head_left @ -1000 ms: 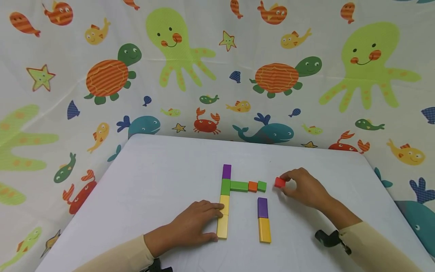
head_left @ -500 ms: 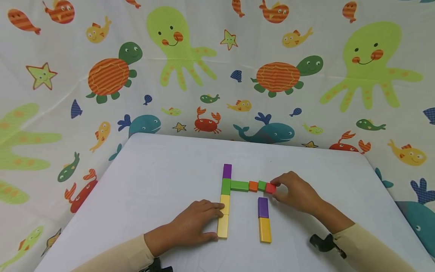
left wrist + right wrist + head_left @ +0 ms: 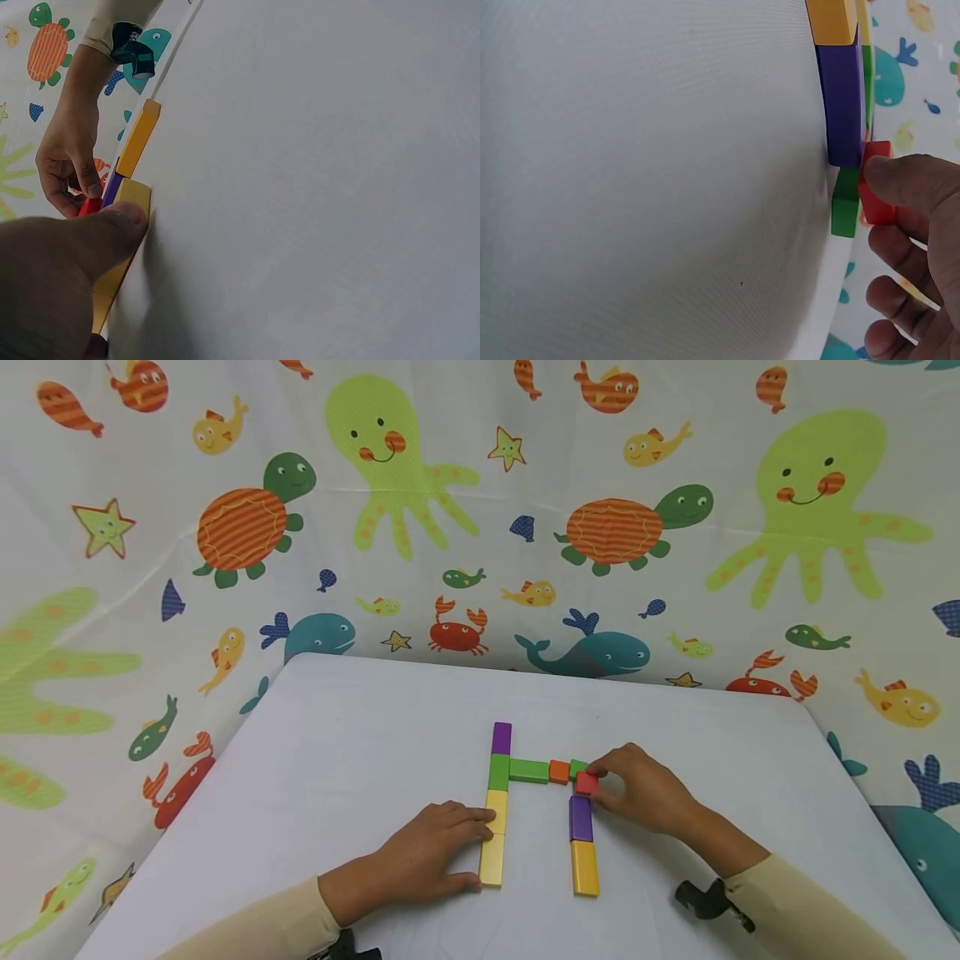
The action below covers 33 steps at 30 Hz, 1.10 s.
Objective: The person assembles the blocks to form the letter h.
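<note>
Thumb and fingers of my right hand [image 3: 648, 789] pinch a red cube [image 3: 587, 784]. The cube stands between a small green cube [image 3: 577, 767] and the far end of a purple block [image 3: 581, 818]; whether it touches the table I cannot tell. An orange-yellow block [image 3: 585, 868] continues the purple one toward me. My left hand [image 3: 423, 856] rests at a left column, fingertips on the pale yellow blocks [image 3: 492, 864], thumb by the near end. In the left wrist view that thumb [image 3: 124, 217] touches the yellow block [image 3: 133, 193].
Above the pale yellow blocks, the left column has a green block [image 3: 498, 772] and a purple block [image 3: 502, 737]. A green block [image 3: 528, 771] and an orange cube [image 3: 558, 772] form a row rightward. A sea-animal curtain [image 3: 450, 468] hangs behind the white table [image 3: 390, 727].
My right hand has carried the red cube leftward to the green cube's right side, then nearer to me, above the purple block's end. The left hand has stayed put.
</note>
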{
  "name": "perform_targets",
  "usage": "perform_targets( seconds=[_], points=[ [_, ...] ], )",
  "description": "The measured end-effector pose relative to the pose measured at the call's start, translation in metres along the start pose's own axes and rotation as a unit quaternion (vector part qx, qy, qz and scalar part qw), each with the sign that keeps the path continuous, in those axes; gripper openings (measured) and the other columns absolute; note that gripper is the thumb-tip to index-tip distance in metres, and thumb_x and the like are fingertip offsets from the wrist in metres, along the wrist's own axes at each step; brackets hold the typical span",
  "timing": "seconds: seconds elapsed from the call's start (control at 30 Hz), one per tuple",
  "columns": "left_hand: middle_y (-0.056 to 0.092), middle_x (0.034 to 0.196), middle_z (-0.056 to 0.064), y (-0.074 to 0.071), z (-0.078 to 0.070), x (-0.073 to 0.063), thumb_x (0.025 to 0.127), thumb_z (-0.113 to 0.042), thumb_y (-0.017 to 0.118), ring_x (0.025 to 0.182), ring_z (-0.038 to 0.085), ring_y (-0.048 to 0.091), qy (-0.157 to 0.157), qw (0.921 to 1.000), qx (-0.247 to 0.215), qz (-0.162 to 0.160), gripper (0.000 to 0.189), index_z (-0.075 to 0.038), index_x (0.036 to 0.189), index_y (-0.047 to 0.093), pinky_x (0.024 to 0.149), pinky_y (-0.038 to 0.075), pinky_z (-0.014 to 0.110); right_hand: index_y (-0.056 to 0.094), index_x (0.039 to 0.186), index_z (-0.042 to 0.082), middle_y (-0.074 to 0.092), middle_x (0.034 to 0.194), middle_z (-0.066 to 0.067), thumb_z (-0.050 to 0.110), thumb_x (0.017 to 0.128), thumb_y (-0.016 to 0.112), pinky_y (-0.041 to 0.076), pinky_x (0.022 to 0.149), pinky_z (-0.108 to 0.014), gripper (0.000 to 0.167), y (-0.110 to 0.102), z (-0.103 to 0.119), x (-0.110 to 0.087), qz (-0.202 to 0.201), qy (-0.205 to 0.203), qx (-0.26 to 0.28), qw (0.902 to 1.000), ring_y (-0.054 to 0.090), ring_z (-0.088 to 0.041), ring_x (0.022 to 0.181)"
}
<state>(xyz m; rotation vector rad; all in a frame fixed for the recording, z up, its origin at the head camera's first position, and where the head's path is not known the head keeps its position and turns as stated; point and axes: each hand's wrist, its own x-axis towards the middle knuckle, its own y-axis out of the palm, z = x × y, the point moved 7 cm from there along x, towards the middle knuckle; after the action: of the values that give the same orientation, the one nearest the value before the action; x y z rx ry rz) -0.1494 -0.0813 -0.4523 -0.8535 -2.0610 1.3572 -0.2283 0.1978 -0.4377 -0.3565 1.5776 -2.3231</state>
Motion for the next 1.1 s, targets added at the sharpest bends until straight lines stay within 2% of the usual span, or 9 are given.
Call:
perform_targets(
  seconds=[0.77,1.1],
  points=[
    [0.053,0.149,-0.006,-0.0009,-0.0008,-0.0006,0.087,-0.044,0.081,0.131,0.015,0.05,-0.002,1.0,-0.001,-0.001,0.053,-0.018,0.129,0.064,0.106,0.042,0.042,0.077,0.114,0.019,0.067,0.102,0.012,0.024,0.081,0.089,0.057,0.086,-0.038,0.036,0.0023,0.0057,-0.0008,0.011,-0.024,-0.004,0.9996,0.056,-0.018,0.11],
    [0.053,0.149,-0.005,-0.0005,-0.0008,-0.0001,0.087,-0.044,0.082,0.132,0.016,0.05,-0.003,1.0,0.0,-0.001,0.053,-0.018,0.129,0.064,0.107,0.041,0.042,0.078,0.113,0.021,0.064,0.1,0.01,0.026,0.081,0.088,0.057,0.082,-0.036,0.034,0.0039,0.003,-0.0002,0.022,0.004,-0.001,0.9998,0.057,-0.017,0.106]
  ],
)
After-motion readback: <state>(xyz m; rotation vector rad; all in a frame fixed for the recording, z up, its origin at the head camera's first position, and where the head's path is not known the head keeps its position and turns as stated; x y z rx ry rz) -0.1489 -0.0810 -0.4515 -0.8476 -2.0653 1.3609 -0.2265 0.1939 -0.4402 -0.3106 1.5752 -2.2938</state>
